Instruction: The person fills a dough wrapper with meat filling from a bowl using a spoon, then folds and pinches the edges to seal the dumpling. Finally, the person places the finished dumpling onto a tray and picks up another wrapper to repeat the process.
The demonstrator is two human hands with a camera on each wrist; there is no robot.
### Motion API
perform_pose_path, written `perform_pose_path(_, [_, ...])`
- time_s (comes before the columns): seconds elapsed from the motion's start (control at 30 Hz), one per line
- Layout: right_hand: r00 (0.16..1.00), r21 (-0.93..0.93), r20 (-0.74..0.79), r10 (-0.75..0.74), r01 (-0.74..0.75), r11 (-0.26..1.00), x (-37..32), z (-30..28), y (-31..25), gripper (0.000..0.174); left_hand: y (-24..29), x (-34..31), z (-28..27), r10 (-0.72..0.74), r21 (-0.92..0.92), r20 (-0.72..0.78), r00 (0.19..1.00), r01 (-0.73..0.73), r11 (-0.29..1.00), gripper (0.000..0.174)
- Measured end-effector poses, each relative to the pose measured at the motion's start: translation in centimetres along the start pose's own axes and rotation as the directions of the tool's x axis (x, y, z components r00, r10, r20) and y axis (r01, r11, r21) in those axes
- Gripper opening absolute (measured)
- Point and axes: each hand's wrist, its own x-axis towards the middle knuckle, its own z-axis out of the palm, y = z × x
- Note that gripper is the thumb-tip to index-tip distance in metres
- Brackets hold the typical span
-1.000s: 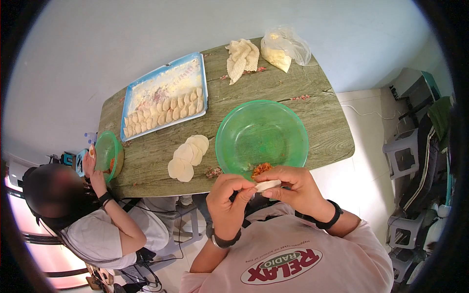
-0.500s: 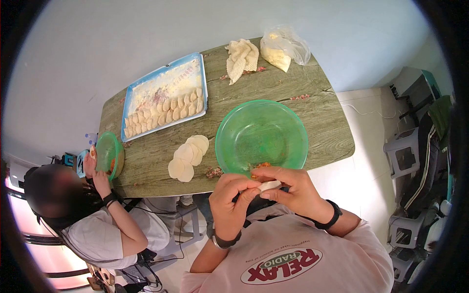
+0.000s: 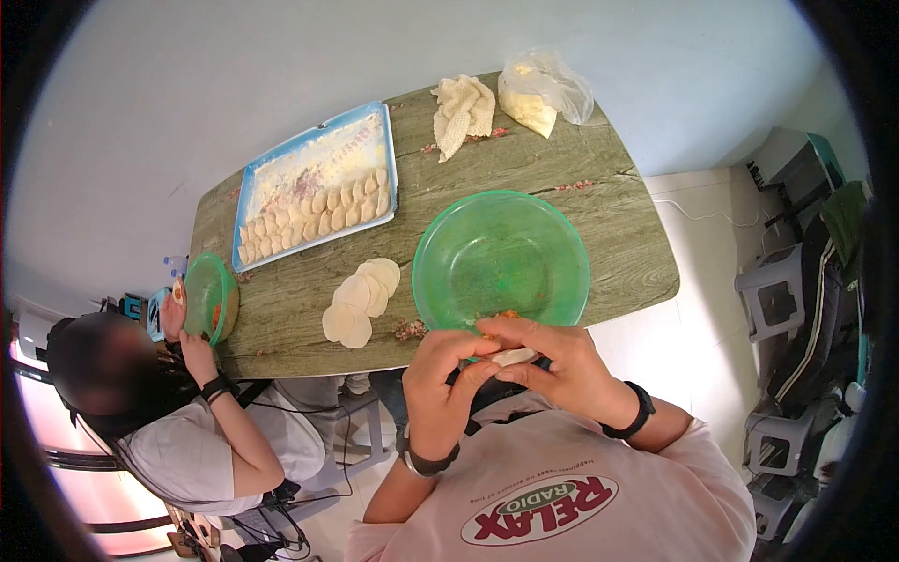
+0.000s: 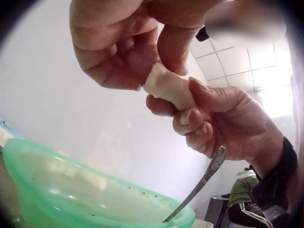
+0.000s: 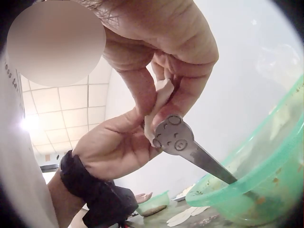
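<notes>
A pale folded dumpling is held between both hands, above the near rim of a large green bowl. My left hand pinches one end between thumb and fingers. At the other end, my right hand grips the dough with its thumb and curled fingers. The left wrist view shows the dumpling bridging the two hands. Orange filling lies in the bowl, partly covered by my right fingers. A metal utensil's handle leans out over the rim; its lower end is hidden.
Round dough wrappers lie overlapping left of the bowl. Farther back, a blue-edged tray bears rows of dumplings. A cloth and a plastic bag sit at the far edge. Another person works at a smaller green bowl, left.
My hands have drawn slightly closer together, the left shifting right, and the fingers cover more of the dumpling. Less of the orange filling shows past my right fingers.
</notes>
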Motion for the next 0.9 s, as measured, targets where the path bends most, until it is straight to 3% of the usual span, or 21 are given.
perform_pose_path(0.27, [0.999, -0.038, 0.020, -0.038, 0.038, 0.999, 0.09, 0.06, -0.26, 0.054, -0.12, -0.09, -0.02, 0.052, 0.107, 0.033, 0.998, -0.055, 0.993, 0.010])
perform_pose_path(0.37, [0.999, -0.029, 0.038, -0.023, 0.024, 0.999, 0.17, 0.02, -0.47, 0.054, -0.11, -0.20, -0.08, 0.009, 0.139, 0.032, 0.999, -0.014, 0.990, 0.011])
perform_pose_path(0.9, [0.998, -0.113, 0.046, -0.052, 0.057, 0.992, 0.13, 0.32, -0.34, 0.057, -0.32, -0.21, -0.04, 0.097, 0.108, 0.039, 0.995, -0.100, 0.989, 0.010])
